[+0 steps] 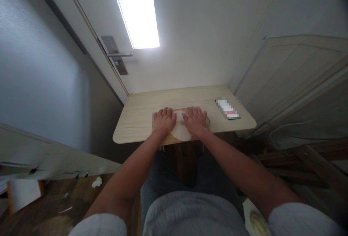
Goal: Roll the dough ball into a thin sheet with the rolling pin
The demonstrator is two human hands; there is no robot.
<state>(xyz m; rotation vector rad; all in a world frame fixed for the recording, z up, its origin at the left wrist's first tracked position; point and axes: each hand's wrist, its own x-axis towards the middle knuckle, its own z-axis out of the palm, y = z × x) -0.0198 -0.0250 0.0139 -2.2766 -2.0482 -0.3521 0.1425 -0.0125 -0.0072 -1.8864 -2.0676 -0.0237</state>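
Observation:
On the small table lies a thin light-brown board (155, 129), and a round, flat, pale sheet (181, 131) that looks like rolled dough rests on it. My left hand (164, 119) lies over the sheet's left side, its fingers stretched forward and its thumb at the sheet. Opposite it, my right hand (196, 119) is laid over the right side in the same way. Both thumbs point inward with a strip of pale surface between them. Whether anything lies under my palms is hidden. A thin dark loop (208, 120) shows beside my right hand.
A phone (227, 109) with a blurred screen lies at the right of the pale wooden table (136, 114). Behind stands a white door with a metal handle (119, 54) and bright window. Crumpled white paper (97, 182) is on the floor. A container (257, 221) sits low right.

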